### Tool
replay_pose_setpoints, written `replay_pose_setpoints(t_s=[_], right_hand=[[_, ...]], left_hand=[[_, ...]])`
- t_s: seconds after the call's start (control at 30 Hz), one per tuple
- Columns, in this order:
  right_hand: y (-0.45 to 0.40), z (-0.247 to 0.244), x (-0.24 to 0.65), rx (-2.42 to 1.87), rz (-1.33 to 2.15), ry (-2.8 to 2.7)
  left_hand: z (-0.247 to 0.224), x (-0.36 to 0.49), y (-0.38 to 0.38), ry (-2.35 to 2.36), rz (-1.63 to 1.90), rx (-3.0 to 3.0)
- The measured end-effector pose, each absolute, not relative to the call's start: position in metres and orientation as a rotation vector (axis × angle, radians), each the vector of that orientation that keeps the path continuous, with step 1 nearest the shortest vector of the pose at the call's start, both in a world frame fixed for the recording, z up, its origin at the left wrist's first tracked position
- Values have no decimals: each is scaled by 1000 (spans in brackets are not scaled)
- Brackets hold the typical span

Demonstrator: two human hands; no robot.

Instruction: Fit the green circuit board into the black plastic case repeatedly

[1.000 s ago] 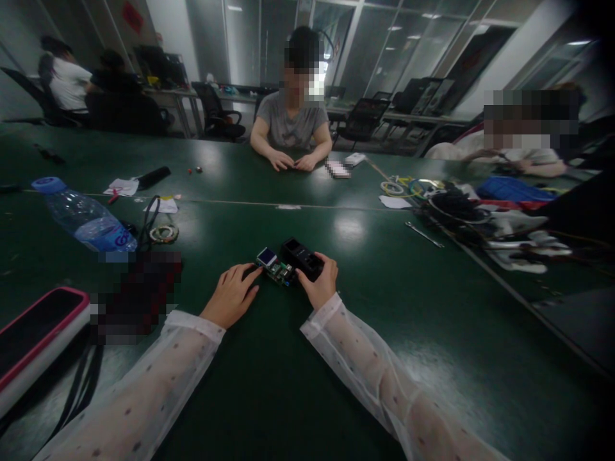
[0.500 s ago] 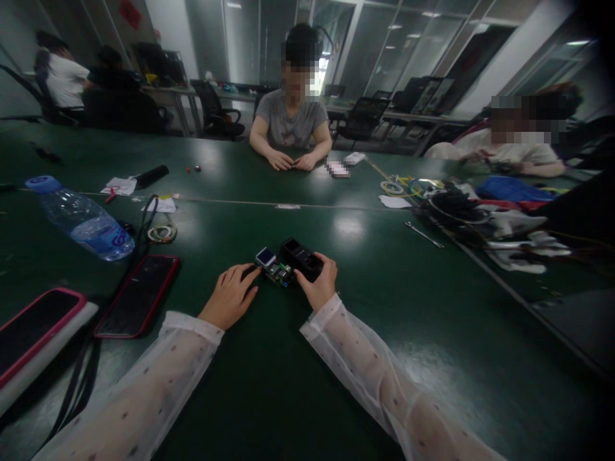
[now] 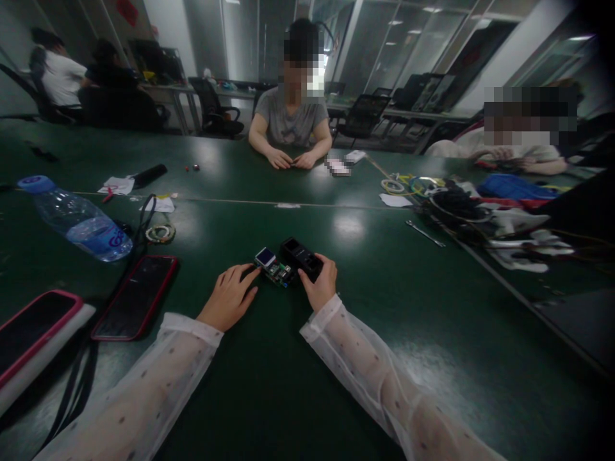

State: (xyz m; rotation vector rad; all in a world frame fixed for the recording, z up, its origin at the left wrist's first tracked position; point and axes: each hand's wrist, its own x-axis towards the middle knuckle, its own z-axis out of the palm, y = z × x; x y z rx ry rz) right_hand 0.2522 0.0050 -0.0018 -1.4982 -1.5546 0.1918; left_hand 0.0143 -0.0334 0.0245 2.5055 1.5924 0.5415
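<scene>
A small green circuit board (image 3: 278,272) with a little screen at its upper left lies on the dark green table (image 3: 269,371). My left hand (image 3: 229,296) rests beside it, fingers apart, the index fingertip at the board's left edge. Close against the board's right side is a black plastic casing (image 3: 300,256) with a rectangular window. Thumb and fingers of my right hand (image 3: 321,282) grip the casing's lower right end. Part of the casing is hidden behind those fingers.
To the left are a red-edged phone (image 3: 134,298), another phone in a pink case (image 3: 38,326), a water bottle (image 3: 81,224) and a bracelet (image 3: 160,234). A wrench (image 3: 425,234) and piled cables (image 3: 461,205) lie right. A person (image 3: 291,121) sits opposite.
My right thumb has shifted slightly along the casing. The hands, board and casing otherwise stay in place. The view has moved very slightly.
</scene>
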Motion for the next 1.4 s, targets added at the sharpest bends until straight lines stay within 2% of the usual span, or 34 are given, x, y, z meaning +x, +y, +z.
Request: replay_pose_setpoints(t_s=[0.33,0.57,1.4], right_hand=[[-4,16,247,-1379,262,-1421],[-17,31,236,-1189,273,-1618],[-9,16,233,-1226,410,-1910]], left_hand=[[24,14,-33,1584,552,2495],[25,16,-35,1598,618,2448],[24,16,-35,1623,622,2456]])
